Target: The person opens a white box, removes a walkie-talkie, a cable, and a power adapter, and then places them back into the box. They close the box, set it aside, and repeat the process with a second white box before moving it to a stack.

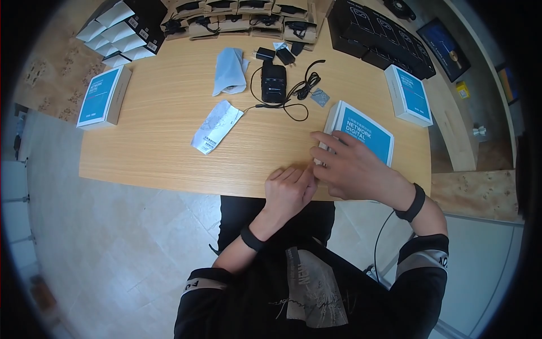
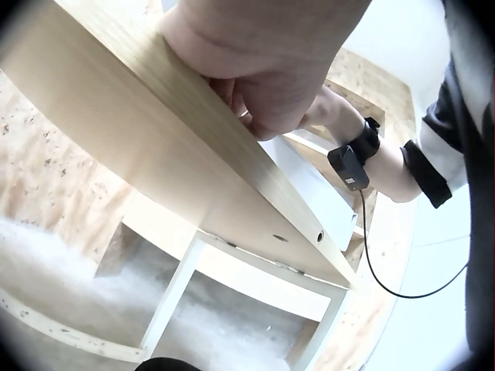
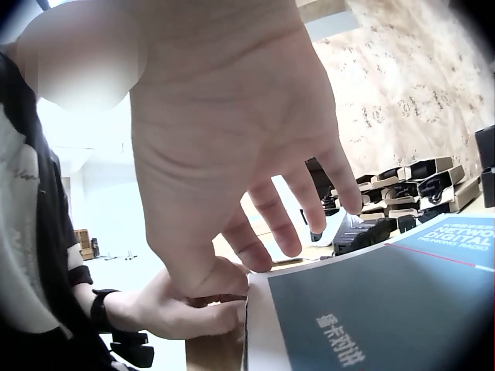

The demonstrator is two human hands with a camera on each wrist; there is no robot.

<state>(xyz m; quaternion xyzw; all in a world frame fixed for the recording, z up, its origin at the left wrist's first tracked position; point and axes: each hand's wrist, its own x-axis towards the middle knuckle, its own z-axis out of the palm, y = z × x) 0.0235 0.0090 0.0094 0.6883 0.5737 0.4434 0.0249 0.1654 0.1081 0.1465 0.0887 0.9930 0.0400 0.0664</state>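
Note:
A white box with a blue lid print (image 1: pixel 370 135) lies at the front right of the table, lettered "NETWORK DIGITAL". Over its left side reaches my right hand (image 1: pixel 361 169), fingers spread and slightly bent; in the right wrist view its thumb is down at the box's corner. My left hand (image 1: pixel 287 191) rests at the table's front edge beside that corner, its fingers bent and close to the right thumb. What the left fingertips touch is hidden. Left of the box are a black handheld device (image 1: pixel 274 83), a looped black cable (image 1: pixel 305 87) and a printed white sleeve (image 1: pixel 217 127).
Matching blue-and-white boxes stand at the left (image 1: pixel 101 99) and right (image 1: pixel 409 93) edges. Open cardboard trays (image 1: pixel 243 22) with black items line the back, with black boxes (image 1: pixel 381 37) to the right. A grey-blue pouch (image 1: pixel 230 70) and a charger plug (image 1: pixel 264 53) lie mid-table.

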